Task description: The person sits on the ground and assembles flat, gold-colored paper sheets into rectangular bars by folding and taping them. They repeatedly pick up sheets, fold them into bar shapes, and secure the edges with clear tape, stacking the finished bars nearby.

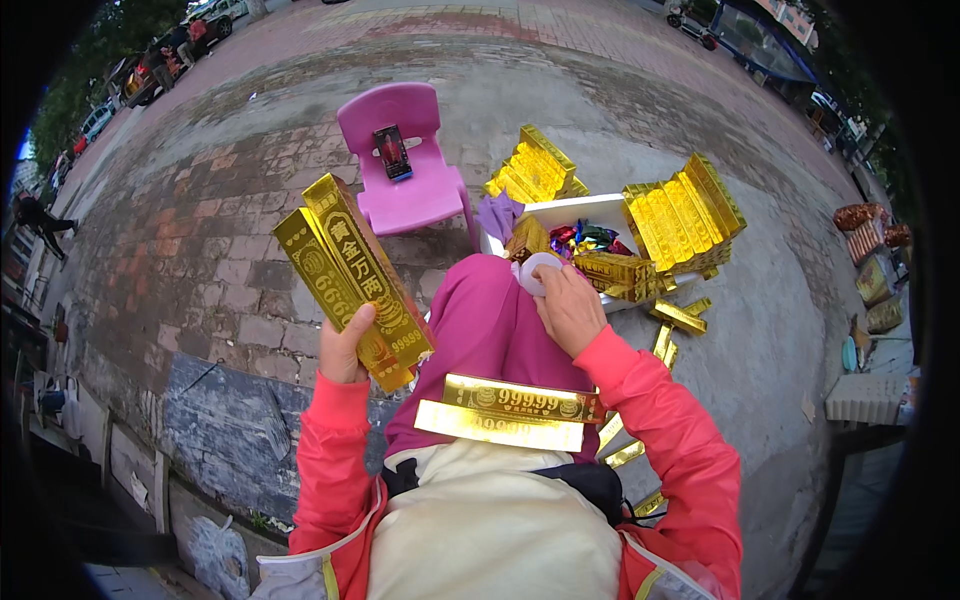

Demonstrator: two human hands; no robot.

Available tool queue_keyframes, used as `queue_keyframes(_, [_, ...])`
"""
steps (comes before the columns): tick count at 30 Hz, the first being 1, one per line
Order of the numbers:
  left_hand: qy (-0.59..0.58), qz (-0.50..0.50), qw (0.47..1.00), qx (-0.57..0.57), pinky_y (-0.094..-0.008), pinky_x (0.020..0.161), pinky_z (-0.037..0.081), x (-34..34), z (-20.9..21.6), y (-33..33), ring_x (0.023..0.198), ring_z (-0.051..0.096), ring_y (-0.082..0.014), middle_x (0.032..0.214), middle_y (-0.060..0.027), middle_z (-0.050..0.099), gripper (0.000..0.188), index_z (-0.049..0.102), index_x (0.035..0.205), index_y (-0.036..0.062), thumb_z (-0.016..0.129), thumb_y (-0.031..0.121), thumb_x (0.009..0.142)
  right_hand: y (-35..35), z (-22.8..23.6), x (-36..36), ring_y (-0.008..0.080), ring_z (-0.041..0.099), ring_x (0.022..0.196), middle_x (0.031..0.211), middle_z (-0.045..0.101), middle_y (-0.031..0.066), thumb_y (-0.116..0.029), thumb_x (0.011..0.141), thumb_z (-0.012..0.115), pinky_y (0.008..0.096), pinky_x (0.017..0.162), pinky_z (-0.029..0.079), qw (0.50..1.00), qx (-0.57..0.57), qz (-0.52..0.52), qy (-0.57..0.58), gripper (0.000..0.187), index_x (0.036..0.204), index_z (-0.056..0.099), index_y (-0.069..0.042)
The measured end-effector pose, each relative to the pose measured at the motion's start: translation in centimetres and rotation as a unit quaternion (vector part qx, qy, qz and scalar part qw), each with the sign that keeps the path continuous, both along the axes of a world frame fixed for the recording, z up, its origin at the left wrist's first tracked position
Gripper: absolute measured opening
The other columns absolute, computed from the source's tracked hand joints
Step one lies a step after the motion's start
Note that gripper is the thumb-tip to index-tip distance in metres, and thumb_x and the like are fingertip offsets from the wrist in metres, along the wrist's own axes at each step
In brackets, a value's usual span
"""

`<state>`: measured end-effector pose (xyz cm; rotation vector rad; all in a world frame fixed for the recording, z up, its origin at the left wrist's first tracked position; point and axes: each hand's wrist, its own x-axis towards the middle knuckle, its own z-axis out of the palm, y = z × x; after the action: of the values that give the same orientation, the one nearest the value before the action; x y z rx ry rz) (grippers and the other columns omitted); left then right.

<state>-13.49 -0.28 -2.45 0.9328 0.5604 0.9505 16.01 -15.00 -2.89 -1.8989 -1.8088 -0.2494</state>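
My left hand (pixel 343 348) is closed round the lower part of two gold foil paper bars (pixel 348 262), held side by side and tilted upright to the left of my knees. Over my right knee, my right hand (pixel 570 310) grips a pale roll of tape (pixel 538 274) by its edge. Across my lap lies another gold foil paper bar (pixel 520 402), with a shiny face toward me. Just beyond the tape, a white box (pixel 575 212) holds crumpled coloured foil (pixel 588 240) and gold pieces.
Stacked gold bars (pixel 685 215) rest on the box's right side, with another stack (pixel 538 168) behind it. Loose gold bars (pixel 680 316) lie to my right. A pink chair (pixel 408 195) ahead carries a small dark box (pixel 392 152). A dark board (pixel 235 430) lies at left.
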Motion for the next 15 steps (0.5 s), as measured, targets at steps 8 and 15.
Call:
queue_keyframes(8, [0.018, -0.062, 0.998, 0.006, -0.0346, 0.091, 0.054, 3.0, 0.1, -1.6, 0.103, 0.066, -0.0205, 0.116, -0.009, 0.066, 0.046, 0.055, 0.129, -0.0006, 0.074, 0.017, 0.09, -1.8, 1.3, 0.9, 0.0357, 0.059, 0.09, 0.102, 0.061, 0.0172, -0.013, 0.083, 0.073, 0.0418, 0.079, 0.05, 0.997, -0.046, -0.055, -0.011, 0.044, 0.122, 0.053, -0.003])
queue_keyframes(15, [0.028, -0.145, 0.989, 0.022, -0.0326, 0.092, 0.051, 5.2, 0.6, -3.3, 0.104, 0.064, -0.0176, 0.118, -0.0082, 0.066, 0.047, 0.056, 0.128, 0.001, 0.078, 0.015, 0.088, -1.2, 6.7, -3.4, 0.0164, 0.058, 0.106, 0.124, 0.06, 0.0119, -0.025, 0.095, 0.07, 0.0323, 0.09, 0.05, 0.88, -0.067, 0.031, 0.47, 0.051, 0.135, 0.047, -0.002])
